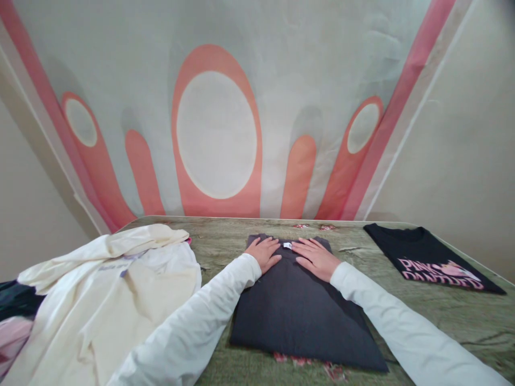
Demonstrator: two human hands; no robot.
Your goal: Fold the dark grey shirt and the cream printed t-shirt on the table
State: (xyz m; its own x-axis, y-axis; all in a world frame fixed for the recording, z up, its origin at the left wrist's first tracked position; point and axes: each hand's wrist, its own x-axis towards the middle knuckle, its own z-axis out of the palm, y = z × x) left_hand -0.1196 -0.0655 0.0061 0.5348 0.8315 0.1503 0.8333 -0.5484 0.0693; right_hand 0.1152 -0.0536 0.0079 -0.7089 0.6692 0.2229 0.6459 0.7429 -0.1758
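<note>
Head view: two white-sleeved arms reach forward over a green, wood-grained table.
Left hand: flat, palm down, fingers lying together and pointing away, resting on the far left part of the dark shirt.
Right hand: flat, palm down, fingers slightly apart, resting on the far right part of the same shirt; neither hand pinches or grips cloth.
Gap between hands: small, with a white label showing in it, just beside the fingertips of both.
Dark shirt: charcoal, folded into a neat rectangle, lying flat in the middle of the table directly ahead of the person; its far edge lies under the hands, its near edge toward the bottom of the frame.
Under the near edge: a bit of red-patterned surface peeks out.
Cream pile: loose, crumpled pale garments heaped on the left of the table, near the left sleeve but apart from the dark shirt.
Black tee: spread flat at the right far corner, pink lettering facing up, well apart from the hands.
Backdrop: pale cloth with coral ovals and bands hanging behind the table.
</note>
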